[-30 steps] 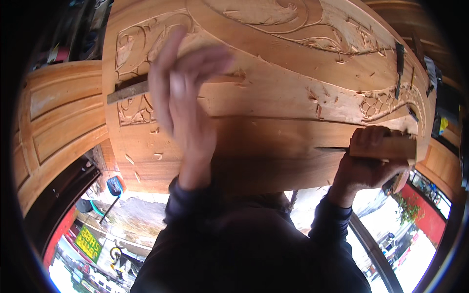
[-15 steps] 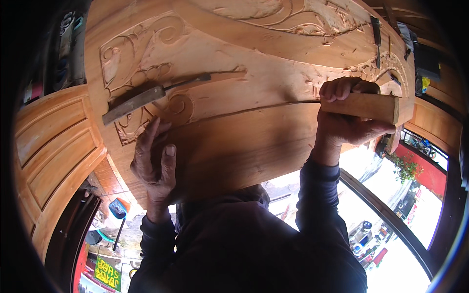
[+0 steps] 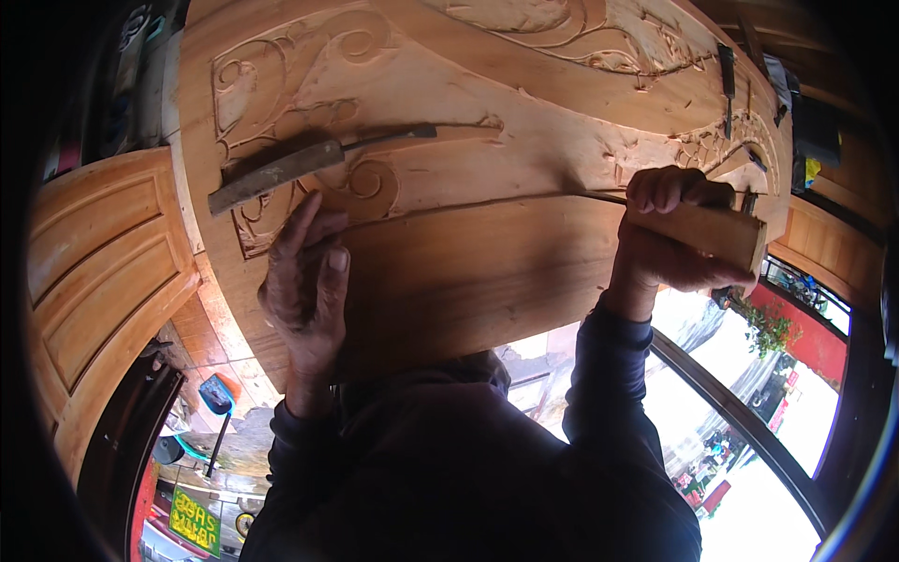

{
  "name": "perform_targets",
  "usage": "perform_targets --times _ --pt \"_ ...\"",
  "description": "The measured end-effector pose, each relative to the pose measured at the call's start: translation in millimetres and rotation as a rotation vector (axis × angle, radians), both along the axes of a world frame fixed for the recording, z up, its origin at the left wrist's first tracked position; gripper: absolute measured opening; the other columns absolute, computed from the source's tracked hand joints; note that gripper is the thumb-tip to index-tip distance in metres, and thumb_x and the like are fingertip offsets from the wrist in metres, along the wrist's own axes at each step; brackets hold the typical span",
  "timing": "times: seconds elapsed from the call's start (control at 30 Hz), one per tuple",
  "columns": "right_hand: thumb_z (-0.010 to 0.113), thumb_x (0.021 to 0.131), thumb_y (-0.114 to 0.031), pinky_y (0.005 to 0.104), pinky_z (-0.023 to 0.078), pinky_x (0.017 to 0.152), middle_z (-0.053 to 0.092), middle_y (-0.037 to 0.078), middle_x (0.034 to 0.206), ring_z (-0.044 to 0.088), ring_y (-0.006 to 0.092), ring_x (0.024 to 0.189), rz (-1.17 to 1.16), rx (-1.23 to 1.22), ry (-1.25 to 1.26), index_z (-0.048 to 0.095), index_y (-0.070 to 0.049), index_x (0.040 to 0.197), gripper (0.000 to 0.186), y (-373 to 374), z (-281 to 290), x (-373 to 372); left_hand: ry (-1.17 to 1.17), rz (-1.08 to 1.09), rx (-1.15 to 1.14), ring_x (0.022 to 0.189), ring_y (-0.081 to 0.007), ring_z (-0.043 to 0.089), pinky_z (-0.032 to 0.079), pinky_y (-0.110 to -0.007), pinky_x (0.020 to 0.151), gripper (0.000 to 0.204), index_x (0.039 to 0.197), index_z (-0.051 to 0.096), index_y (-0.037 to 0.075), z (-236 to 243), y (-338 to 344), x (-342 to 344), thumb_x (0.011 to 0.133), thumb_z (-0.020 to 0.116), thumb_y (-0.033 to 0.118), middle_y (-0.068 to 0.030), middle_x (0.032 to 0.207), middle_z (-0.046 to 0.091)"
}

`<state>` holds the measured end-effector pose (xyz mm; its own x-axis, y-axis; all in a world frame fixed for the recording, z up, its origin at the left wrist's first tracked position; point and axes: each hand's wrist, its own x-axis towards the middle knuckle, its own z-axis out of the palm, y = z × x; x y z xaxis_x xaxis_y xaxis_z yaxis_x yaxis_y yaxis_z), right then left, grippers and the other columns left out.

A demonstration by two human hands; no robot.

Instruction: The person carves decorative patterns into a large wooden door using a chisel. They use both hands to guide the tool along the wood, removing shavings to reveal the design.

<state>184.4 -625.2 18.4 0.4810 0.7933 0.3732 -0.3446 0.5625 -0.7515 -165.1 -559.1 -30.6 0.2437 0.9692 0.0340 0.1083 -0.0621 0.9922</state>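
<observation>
A large carved wooden panel [image 3: 487,272] spreads before me, with scrolls and leaf shapes cut into it. My right hand [image 3: 655,244] is wrapped around a chisel with a thick, block-like wooden handle [image 3: 702,232]. Its thin dark blade points left, its tip at a long groove running across the panel. My left hand [image 3: 311,290] is over the panel's near left part, fingers apart and holding nothing. Just beyond its fingertips lies another tool, a chisel [image 3: 281,176] with a worn wooden handle and a dark metal shaft, across the carving.
A dark narrow tool [image 3: 727,89] lies on the panel's far right, above more carving. Wood chips dot the surface. To the left stands a panelled wooden door [image 3: 112,272]. A blue dustpan [image 3: 216,393] is on the floor below, and a potted plant [image 3: 768,323] at the right.
My right hand has tilted the chisel, its handle end dropping, and more of the blade shows. The panel has shifted slightly right in view. My left hand stays open.
</observation>
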Motion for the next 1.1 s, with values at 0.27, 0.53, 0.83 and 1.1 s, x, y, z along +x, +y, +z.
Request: perform_targets --times 0.27,0.53,0.83,1.1 --pt "0.045 0.075 -0.101 0.0349 0.034 0.058 0.046 0.005 0.078 0.041 0.0185 0.067 -0.207 -0.060 0.029 0.061 -0.009 0.101 0.098 -7.3 2.9 12.4 -0.038 -0.023 -0.043 0.103 -0.0173 0.067 0.053 -0.029 0.091 0.051 0.150 0.050 -0.001 0.7 2.6 -1.0 0.105 0.062 0.019 -0.0159 0.117 0.070" --pt "0.053 0.071 -0.100 0.0343 0.032 0.060 0.042 0.004 0.077 0.038 0.0187 0.066 -0.087 -0.071 -0.007 0.060 -0.010 0.095 0.093 -7.9 4.4 11.2 -0.002 -0.025 -0.040 0.109 -0.0191 0.066 0.052 -0.031 0.095 0.049 0.150 0.048 -0.004 2.7 3.1 2.6 0.106 0.058 0.015 -0.0165 0.119 0.069" --pt "0.061 0.082 -0.084 0.0368 0.039 0.061 0.048 0.008 0.083 0.046 0.0221 0.073 -0.035 -0.291 -0.046 0.054 -0.009 0.098 0.077 -28.8 -13.2 12.5 0.156 -0.051 -0.059 0.115 -0.0244 0.066 0.053 -0.037 0.099 0.049 0.149 0.046 -0.005 12.5 1.2 2.3 0.109 0.054 0.022 -0.0181 0.120 0.069" --pt "0.038 0.080 -0.100 0.0380 0.041 0.063 0.053 0.013 0.084 0.048 0.0240 0.075 -0.132 0.130 -0.074 0.061 -0.007 0.119 0.103 33.7 29.3 17.7 0.297 0.031 0.257 0.119 -0.0287 0.067 0.054 -0.039 0.101 0.041 0.143 0.054 -0.002 22.4 -1.6 -9.0 0.106 0.057 0.016 -0.0185 0.126 0.070"
